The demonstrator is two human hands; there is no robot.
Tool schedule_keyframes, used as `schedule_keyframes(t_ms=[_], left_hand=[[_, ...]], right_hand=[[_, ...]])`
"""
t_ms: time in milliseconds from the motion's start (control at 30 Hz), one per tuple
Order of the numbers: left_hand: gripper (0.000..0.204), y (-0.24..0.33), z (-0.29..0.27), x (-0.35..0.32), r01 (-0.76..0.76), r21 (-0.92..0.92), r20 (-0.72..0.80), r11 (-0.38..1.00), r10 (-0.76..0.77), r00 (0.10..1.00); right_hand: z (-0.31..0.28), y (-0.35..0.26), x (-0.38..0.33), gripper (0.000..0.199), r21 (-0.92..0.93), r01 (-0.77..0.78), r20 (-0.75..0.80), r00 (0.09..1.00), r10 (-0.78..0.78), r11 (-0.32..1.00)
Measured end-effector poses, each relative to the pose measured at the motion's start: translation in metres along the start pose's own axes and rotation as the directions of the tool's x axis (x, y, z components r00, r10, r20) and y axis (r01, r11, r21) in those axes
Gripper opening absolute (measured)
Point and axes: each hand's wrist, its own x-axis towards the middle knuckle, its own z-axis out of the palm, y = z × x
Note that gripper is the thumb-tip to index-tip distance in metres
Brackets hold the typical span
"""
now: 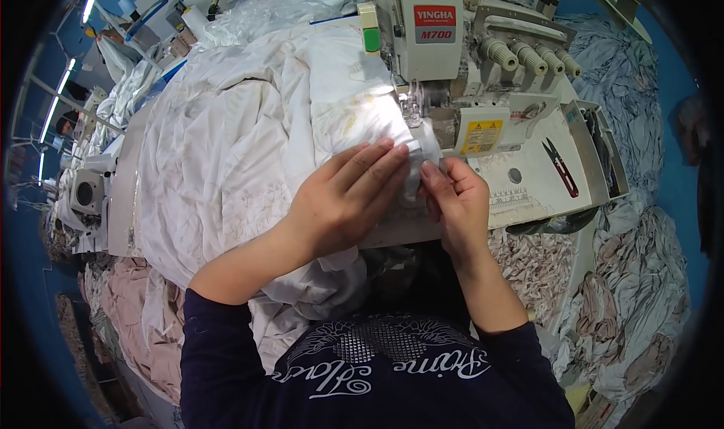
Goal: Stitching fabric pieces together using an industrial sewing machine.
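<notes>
A large spread of white fabric (226, 142) with faint pale embroidery-like patterns covers the left of the table and runs up to the presser foot (411, 106) of a white overlock sewing machine (427, 71). My left hand (339, 195) lies flat on this fabric, fingers stretched out close together, just in front of the presser foot. To its right, my right hand (460, 199) pinches the fabric's edge between thumb and fingers. The machine's lamp brightens the cloth by the needle. Exactly how the edge lies under the foot is too bright and small to tell.
Red-handled thread snips (562, 171) lie on the machine's right-hand plate, beside a narrow box (599, 146) at its edge. Crumpled grey-blue fabric (618, 105) heaps up on the right. Fabric scraps (528, 271) lie below the table; pinkish cloth (136, 301) hangs at lower left.
</notes>
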Motion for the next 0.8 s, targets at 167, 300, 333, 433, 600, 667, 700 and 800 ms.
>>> schedule_keyframes(t_ms=[167, 300, 333, 433, 600, 667, 700, 800], left_hand=[[0.04, -0.006, -0.007, 0.01, 0.073, -0.132, 0.025, 0.989, -0.07, 0.997], [0.041, -0.014, -0.008, 0.011, 0.084, -0.15, 0.034, 0.985, -0.08, 0.996], [0.04, -0.017, -0.008, 0.011, 0.073, -0.147, 0.033, 0.986, -0.069, 0.997], [0.039, -0.021, -0.009, 0.015, 0.056, -0.171, 0.022, 0.984, -0.053, 0.998], [0.035, -0.028, -0.01, 0.019, 0.063, -0.202, 0.042, 0.977, -0.056, 0.998], [0.03, -0.032, -0.007, 0.019, 0.085, -0.246, 0.031, 0.965, -0.08, 0.996], [0.03, -0.034, -0.007, 0.02, 0.085, -0.245, 0.031, 0.966, -0.08, 0.996], [0.025, -0.043, -0.01, 0.023, 0.125, -0.267, 0.043, 0.956, -0.118, 0.992]], right_hand=[[-0.004, 0.015, 0.008, 0.014, -0.206, 0.134, -0.088, 0.984, -0.155, 0.969], [0.006, -0.001, -0.001, 0.029, -0.812, 0.478, 0.138, 0.715, -0.686, 0.335], [0.006, -0.003, 0.0, 0.029, -0.812, 0.479, 0.139, 0.714, -0.686, 0.334], [0.005, -0.008, 0.002, 0.033, -0.841, 0.515, 0.304, 0.702, -0.643, 0.165], [0.004, -0.009, 0.008, 0.033, -0.84, 0.521, 0.288, 0.665, -0.689, 0.151], [0.005, -0.011, 0.009, 0.029, -0.838, 0.528, 0.298, 0.656, -0.694, 0.14], [0.006, -0.011, 0.009, 0.026, -0.835, 0.535, 0.308, 0.647, -0.697, 0.128], [0.015, -0.004, -0.002, 0.021, -0.752, 0.622, 0.35, 0.657, -0.668, 0.217]])
